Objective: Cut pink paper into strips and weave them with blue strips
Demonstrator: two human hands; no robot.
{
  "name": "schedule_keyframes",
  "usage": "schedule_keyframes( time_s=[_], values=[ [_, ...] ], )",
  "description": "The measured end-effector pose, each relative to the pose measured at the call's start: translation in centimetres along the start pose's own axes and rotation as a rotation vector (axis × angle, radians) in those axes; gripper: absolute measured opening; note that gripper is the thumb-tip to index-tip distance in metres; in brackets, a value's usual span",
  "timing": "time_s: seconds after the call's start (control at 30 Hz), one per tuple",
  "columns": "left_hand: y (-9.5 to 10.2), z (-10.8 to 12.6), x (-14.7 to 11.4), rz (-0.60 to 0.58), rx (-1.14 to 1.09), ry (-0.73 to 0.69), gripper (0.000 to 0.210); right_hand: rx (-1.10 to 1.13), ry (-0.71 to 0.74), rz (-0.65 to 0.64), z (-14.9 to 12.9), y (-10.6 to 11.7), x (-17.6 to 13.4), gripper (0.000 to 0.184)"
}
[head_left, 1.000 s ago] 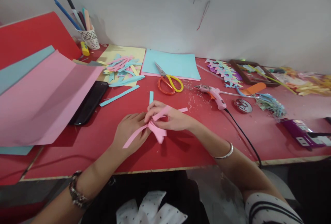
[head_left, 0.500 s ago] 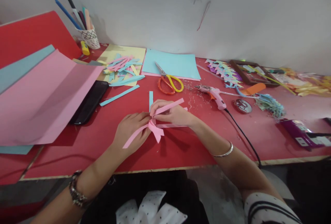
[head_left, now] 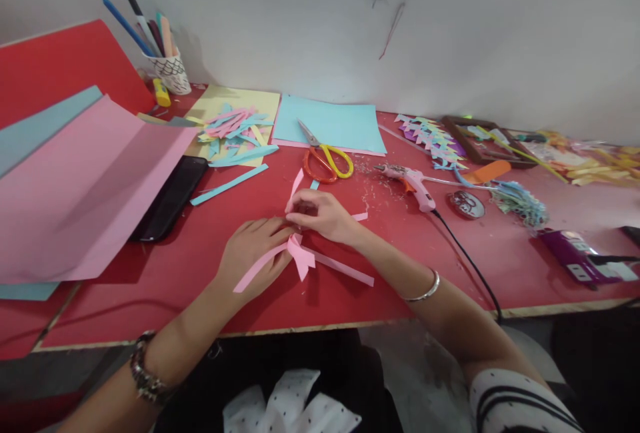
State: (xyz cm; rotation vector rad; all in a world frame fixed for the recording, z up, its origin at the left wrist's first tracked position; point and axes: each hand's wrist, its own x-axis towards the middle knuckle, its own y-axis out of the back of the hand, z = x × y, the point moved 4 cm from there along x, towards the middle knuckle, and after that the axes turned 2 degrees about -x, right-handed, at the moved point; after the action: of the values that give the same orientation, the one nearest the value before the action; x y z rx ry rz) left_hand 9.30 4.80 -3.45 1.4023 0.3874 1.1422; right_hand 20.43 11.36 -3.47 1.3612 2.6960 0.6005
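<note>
My left hand (head_left: 256, 249) is closed on pink paper strips (head_left: 301, 259) that cross and fold over each other near its fingertips. One strip end curves over the back of this hand, and another sticks out to the right above the table. My right hand (head_left: 324, 216) pinches an upright pink strip end (head_left: 296, 186) between thumb and fingers, just above the fold. Where the strips meet is partly hidden by the fingers. A light blue strip (head_left: 315, 184) shows in part behind my right hand.
Scissors (head_left: 327, 161) lie partly on blue paper sheets (head_left: 333, 123). Cut strips (head_left: 237, 129) are heaped farther left. A pink glue gun (head_left: 407, 183) with its cord lies at right. A black phone (head_left: 173, 199) is partly under large pink paper (head_left: 90, 199). A pen cup (head_left: 173, 73) stands behind.
My right hand has turned a pink strip end from pointing right to pointing up and away. Another strip now slants down to the right. My left hand stays nearly in place.
</note>
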Motion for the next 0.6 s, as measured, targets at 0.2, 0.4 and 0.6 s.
schedule_keyframes(
  time_s=[0.2,0.4,0.6],
  values=[
    [0.0,0.0,0.0,0.01,-0.004,0.007,0.032,-0.001,-0.049,0.023,0.3,0.1,0.2,0.012],
    [0.2,0.0,0.2,-0.023,0.036,0.063,0.034,-0.03,-0.022,0.016,0.4,-0.3,0.5,0.013],
    [0.2,0.0,0.4,-0.077,0.052,0.088,0.04,-0.415,-0.016,0.03,-1.7,0.8,-1.3,0.023]
  ],
)
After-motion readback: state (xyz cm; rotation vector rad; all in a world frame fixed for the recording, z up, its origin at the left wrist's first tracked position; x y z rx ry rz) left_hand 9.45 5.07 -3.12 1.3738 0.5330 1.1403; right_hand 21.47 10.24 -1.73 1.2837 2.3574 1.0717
